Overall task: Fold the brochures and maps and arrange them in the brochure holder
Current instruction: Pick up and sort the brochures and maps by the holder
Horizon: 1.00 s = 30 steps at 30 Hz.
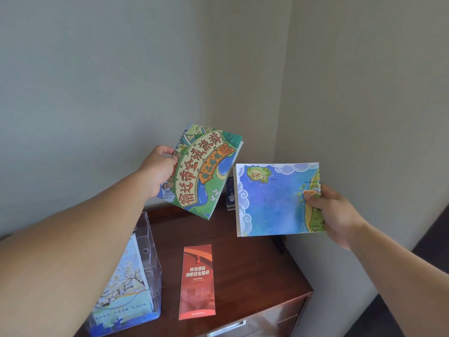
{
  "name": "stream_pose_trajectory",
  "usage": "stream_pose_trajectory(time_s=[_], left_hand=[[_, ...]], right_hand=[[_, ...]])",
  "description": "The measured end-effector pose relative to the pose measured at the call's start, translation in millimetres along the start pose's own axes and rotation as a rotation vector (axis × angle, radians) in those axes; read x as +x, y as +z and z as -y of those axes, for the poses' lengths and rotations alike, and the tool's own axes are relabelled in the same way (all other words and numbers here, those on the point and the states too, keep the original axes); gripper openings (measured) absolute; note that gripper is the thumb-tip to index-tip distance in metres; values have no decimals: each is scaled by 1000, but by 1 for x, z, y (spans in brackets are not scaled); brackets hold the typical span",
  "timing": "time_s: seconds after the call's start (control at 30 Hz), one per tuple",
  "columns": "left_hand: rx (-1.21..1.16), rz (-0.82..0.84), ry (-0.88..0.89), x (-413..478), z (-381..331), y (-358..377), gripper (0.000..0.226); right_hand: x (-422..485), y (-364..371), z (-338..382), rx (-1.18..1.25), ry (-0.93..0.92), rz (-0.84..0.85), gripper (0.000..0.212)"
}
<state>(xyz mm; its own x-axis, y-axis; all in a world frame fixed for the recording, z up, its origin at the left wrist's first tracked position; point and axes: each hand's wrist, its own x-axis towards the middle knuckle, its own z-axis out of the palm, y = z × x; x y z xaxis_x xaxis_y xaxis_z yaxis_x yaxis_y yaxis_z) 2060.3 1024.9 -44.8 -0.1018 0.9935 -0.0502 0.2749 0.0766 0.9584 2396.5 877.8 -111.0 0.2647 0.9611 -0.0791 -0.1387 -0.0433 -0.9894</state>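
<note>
Two bare arms reach forward over a dark wooden worktop (245,254) in a room corner, each hand holding a folded map in the air. The left hand (159,170) grips the left edge of a tilted green cartoon map (206,171), its fingers (167,150) curled round that edge. The right hand (334,212) pinches the right edge of a blue sea map (274,200), thumb (312,194) on the front and the other fingers hidden behind. The maps are apart. Below them a red brochure (197,282) lies flat on the worktop. To its left stands a clear brochure holder (151,261) containing a blossom brochure (127,276).
</note>
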Motion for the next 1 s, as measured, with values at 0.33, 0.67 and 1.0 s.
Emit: stream_pose_trajectory(time_s=[0.33,0.67,1.0], left_hand=[[-23,66,-22,0,9,6,14],[-82,123,-10,0,17,15,14],[289,191,223,-16,-3,37,13]], right_hand=[[5,-2,11,87,-23,-75,21],[8,-1,10,78,-2,-131,18],[6,21,21,-83,-42,-86,16]])
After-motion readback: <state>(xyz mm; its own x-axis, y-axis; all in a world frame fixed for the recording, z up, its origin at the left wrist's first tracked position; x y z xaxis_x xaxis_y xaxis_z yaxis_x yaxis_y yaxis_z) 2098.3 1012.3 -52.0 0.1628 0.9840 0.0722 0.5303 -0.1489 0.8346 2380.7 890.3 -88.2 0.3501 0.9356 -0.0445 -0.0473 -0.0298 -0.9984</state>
